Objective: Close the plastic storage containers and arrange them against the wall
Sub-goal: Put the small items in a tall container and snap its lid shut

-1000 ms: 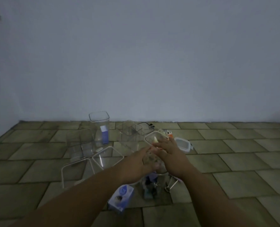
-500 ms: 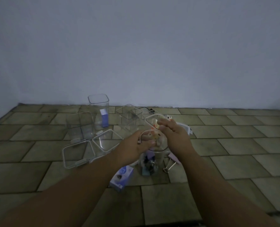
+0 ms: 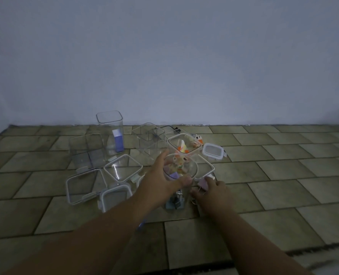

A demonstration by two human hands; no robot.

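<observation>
Several clear plastic containers and white-rimmed lids lie clustered on the tiled floor by the wall (image 3: 184, 76). My left hand (image 3: 162, 178) grips the rim of an open clear container (image 3: 181, 167) that holds colourful small items, lifted above another container of dark clips (image 3: 175, 202). My right hand (image 3: 212, 190) is low by the floor, fingers curled over a lilac clip (image 3: 203, 183) beside a square lid (image 3: 205, 166); its grasp is hidden. Behind stands an open container with orange and yellow pieces (image 3: 184, 145).
A tall open container (image 3: 109, 128) with a blue box (image 3: 118, 142) stands nearest the wall, two empty clear ones (image 3: 86, 149) (image 3: 148, 135) beside it. Loose lids (image 3: 123, 167) (image 3: 83, 185) (image 3: 116, 196) (image 3: 213, 151) lie around. A dark floor edge (image 3: 303, 253) runs at bottom right.
My right hand left the held container and dropped to the floor at the lilac clip. My left hand kept the container, now gripping its rim. The camera tilted slightly upward.
</observation>
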